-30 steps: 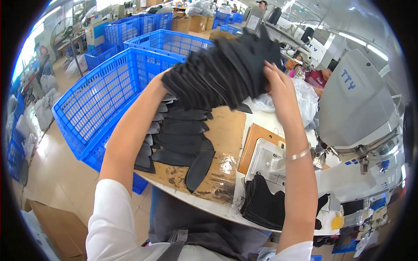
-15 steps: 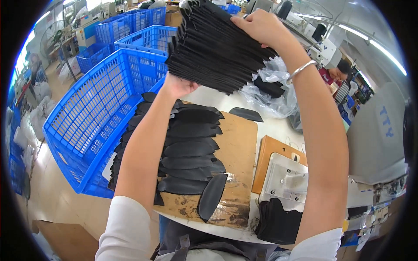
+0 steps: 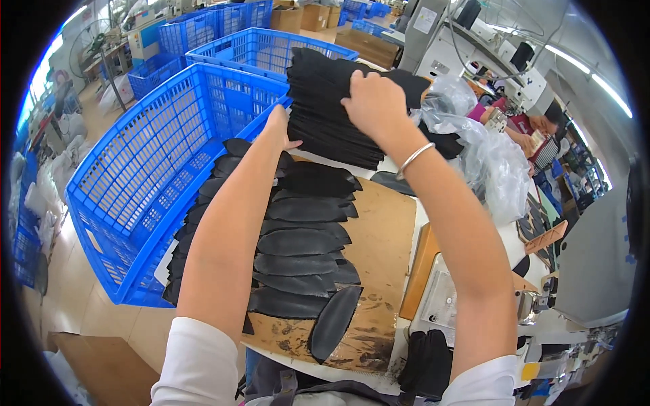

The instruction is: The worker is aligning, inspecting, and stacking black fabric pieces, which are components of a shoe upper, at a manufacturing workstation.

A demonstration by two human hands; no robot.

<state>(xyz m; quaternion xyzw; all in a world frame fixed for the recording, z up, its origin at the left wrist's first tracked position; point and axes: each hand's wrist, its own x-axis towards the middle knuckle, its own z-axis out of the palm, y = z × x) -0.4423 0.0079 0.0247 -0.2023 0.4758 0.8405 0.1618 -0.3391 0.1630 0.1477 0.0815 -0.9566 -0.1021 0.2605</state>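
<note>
A thick bundle of black cut pieces (image 3: 325, 111), its many edges showing as ridges, lies at the far side of the table by the crate. My left hand (image 3: 277, 130) touches the bundle's left edge, thumb stretched away from the fingers. On top of the bundle, my right hand (image 3: 377, 101) is closed with curled fingers; its fingertips are partly hidden. Nearer me, overlapping leaf-shaped black pieces (image 3: 301, 242) lie in rows on a brown cardboard sheet (image 3: 379, 250). One loose leaf-shaped piece (image 3: 336, 323) lies aslant at the front of the rows.
A large blue crate (image 3: 145, 159) stands left of the table, with another blue crate (image 3: 271, 51) behind it. Crumpled clear plastic (image 3: 497, 169) sits right of the bundle. A metal plate (image 3: 441, 298) and black pieces (image 3: 426, 362) lie by my right forearm. A co-worker (image 3: 542, 128) sits far right.
The bundle, held up and tilted before, has come down onto the far side of the table. My right hand has moved down and left, over its top; my left hand is now at its left edge.
</note>
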